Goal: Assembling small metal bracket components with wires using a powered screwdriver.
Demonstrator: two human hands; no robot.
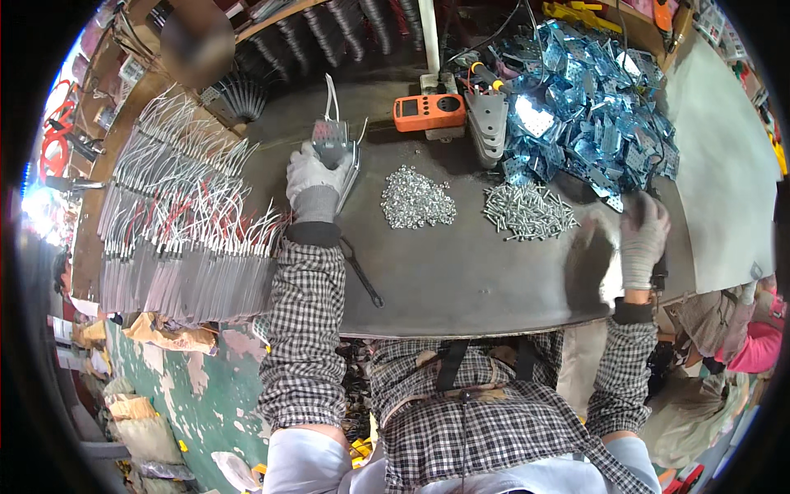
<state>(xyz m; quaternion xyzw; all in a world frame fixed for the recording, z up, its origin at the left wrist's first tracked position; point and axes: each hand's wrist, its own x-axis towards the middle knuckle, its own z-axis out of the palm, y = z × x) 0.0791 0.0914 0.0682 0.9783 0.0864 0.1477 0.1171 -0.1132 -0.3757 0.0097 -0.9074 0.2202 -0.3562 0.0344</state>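
My left hand (316, 177), in a pale work glove, is closed round a flat grey metal piece (331, 142) with white wires rising from its far end. A narrow metal strip (352, 174) lies along the hand's right side. Just below it a dark wrench (362, 274) lies on the table. My gloved right hand (644, 239) is at the table's right side, near the front of a heap of bluish metal brackets (576, 107). Its fingers are smeared and partly hidden, so their hold is unclear. A dark tool-like object (660, 270) shows beside that wrist.
Between my hands lie a pile of small nuts (417, 198) and a pile of screws (531, 212). Behind them are an orange meter (429, 113) and stacked grey plates (487, 123). Many wired flat strips (189, 280) cover the left side. A person in pink (753, 346) is at right.
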